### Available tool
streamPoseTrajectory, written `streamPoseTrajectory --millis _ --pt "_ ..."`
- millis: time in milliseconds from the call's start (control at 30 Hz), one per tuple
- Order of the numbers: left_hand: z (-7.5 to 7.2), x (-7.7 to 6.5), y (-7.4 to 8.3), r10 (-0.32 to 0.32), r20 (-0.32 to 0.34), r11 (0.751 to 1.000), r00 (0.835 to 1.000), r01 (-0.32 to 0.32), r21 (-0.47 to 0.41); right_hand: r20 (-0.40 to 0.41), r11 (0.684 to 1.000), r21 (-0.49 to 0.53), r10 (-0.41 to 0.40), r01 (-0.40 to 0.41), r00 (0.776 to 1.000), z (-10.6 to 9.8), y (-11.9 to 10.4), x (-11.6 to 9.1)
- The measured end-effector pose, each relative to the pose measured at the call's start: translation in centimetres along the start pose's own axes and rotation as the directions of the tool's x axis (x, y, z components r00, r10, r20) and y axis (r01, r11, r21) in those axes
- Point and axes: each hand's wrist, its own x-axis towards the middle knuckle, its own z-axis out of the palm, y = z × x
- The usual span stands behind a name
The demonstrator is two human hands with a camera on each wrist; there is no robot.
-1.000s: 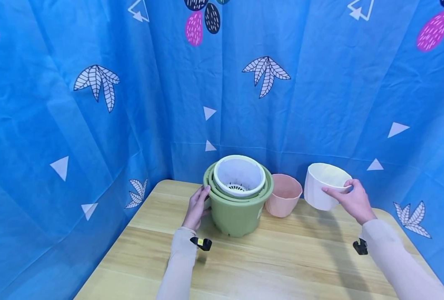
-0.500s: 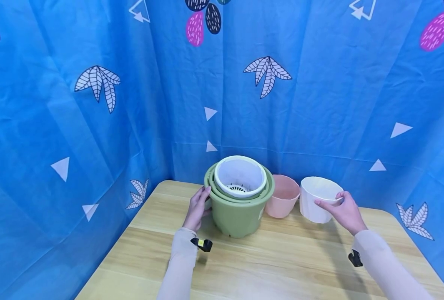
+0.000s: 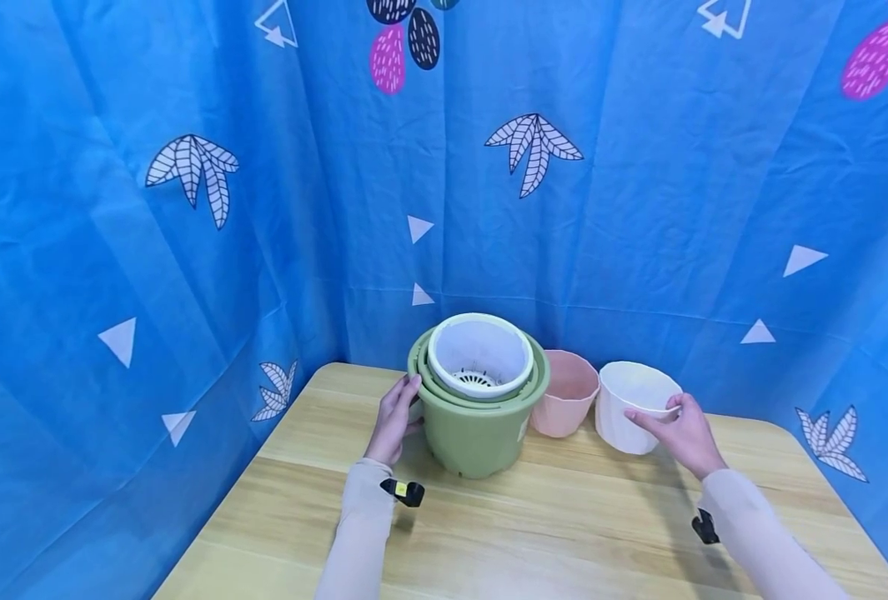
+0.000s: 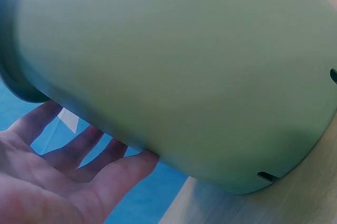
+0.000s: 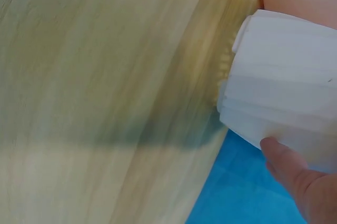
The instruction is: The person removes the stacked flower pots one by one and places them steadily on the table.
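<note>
Right hand [image 3: 679, 429] pinching the rim of a white fluted flowerpot [image 3: 614, 418], just beside a pink flowerpot [image 3: 562, 417].

Its thumb lies on the outer wall, fingers over the rim; the white pot is near the far edge of the wooden table [image 3: 489, 533], on the right, though I can't tell whether its whole base meets the wood. Left hand [image 3: 393, 423], unclenched, rests loosely spread fingertips against the side of a large green flowerpot [image 3: 469, 442] below its lip. Nested inside that are a smaller green pot [image 3: 514, 393] and a white pot with a slotted bottom [image 3: 481, 343]. Behind everything hangs a patterned blue curtain [image 3: 624, 250].
</note>
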Motion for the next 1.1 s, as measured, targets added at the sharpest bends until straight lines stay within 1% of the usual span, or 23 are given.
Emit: streamPoseTrajectory --millis 300,500,700,867,1100 --pt "-0.5 -0.2 0.2 0.003 -0.017 1.000 1.000 -0.004 -0.015 0.000 1.000 -0.003 -0.029 0.029 1.000 0.6 -0.4 0.0" --pt "-0.6 -0.5 0.3 0.001 -0.021 1.000 1.000 -0.001 -0.008 0.028 1.000 -0.004 -0.019 0.019 0.999 0.8 -0.3 0.2" --pt "-0.6 -0.7 0.2 0.007 -0.019 1.000 1.000 -0.007 -0.001 0.041 1.000 0.009 -0.021 0.021 0.999 0.9 -0.2 0.2" --pt "-0.3 -0.7 0.2 0.014 -0.007 1.000 1.000 -0.014 0.010 0.049 1.000 0.016 -0.002 0.001 0.999 1.0 -0.1 -0.3" --pt "-0.1 -0.7 0.1 0.017 -0.007 1.000 1.000 -0.016 0.008 0.054 1.000 0.011 -0.011 0.010 0.998 0.9 0.0 -0.9"
